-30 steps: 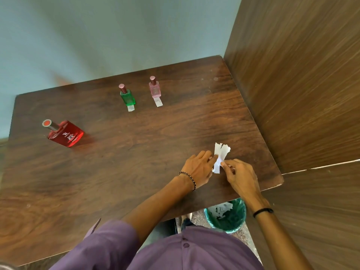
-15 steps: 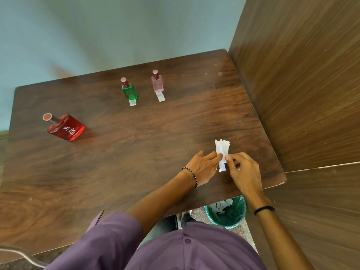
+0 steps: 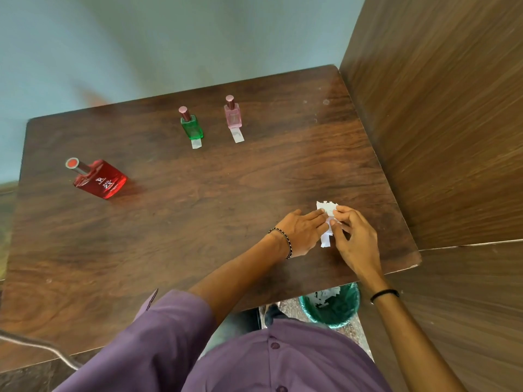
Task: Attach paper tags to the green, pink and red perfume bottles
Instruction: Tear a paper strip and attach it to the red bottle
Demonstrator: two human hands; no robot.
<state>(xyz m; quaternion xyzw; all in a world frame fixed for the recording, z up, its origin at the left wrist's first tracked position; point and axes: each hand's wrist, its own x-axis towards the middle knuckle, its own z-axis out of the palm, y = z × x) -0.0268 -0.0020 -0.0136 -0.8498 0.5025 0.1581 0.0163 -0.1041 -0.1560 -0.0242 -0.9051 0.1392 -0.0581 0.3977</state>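
A small pile of white paper tags (image 3: pixel 327 207) lies near the table's right front corner. My left hand (image 3: pixel 301 233) lies flat with its fingertips pressing the pile. My right hand (image 3: pixel 353 239) pinches one tag (image 3: pixel 325 241) at the pile with thumb and forefinger. The green bottle (image 3: pixel 192 126) stands at the back with a paper strip (image 3: pixel 196 143) at its base. To its right, the pink bottle (image 3: pixel 233 115) has a strip (image 3: pixel 237 135) too. At the left stands the red bottle (image 3: pixel 99 178) with no tag visible on it.
The dark wooden table (image 3: pixel 184 216) fills the view. A tall wooden panel (image 3: pixel 441 114) closes off the right side. Below the table's front right edge a green bin (image 3: pixel 336 306) holds paper scraps. A grey cable (image 3: pixel 36 346) runs along the lower left.
My right hand's fingers have shifted up onto the tag pile, close against my left fingertips. The view has dropped slightly; the bottles have not moved.
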